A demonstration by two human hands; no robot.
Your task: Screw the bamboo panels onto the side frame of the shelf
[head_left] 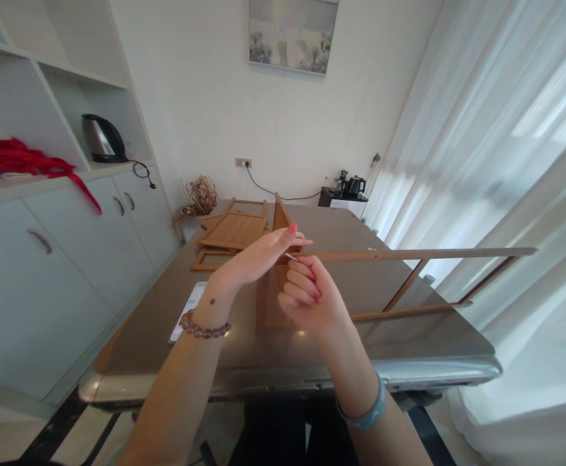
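My left hand point(258, 255) reaches over the corner of a wooden frame point(360, 257), its fingers stretched out. It looks to be resting against the wood there, though the contact is hidden. Close beside it, my right hand point(314, 294) is closed, fingers curled round a thin metal rod point(291, 257). The rod's tip points toward the frame corner under my left hand; its far end is hidden in my fist. The frame's ladder-like side stretches to the right across the table. An upright wooden panel point(281, 213) stands behind my hands.
Several slatted wooden panels point(234, 230) lie on the far left of the grey table point(244, 349). A phone point(189, 310) lies left of my left wrist. White cabinets point(69, 259) line the left side; curtains point(457, 162) hang on the right. A kettle point(101, 139) stands on the shelf.
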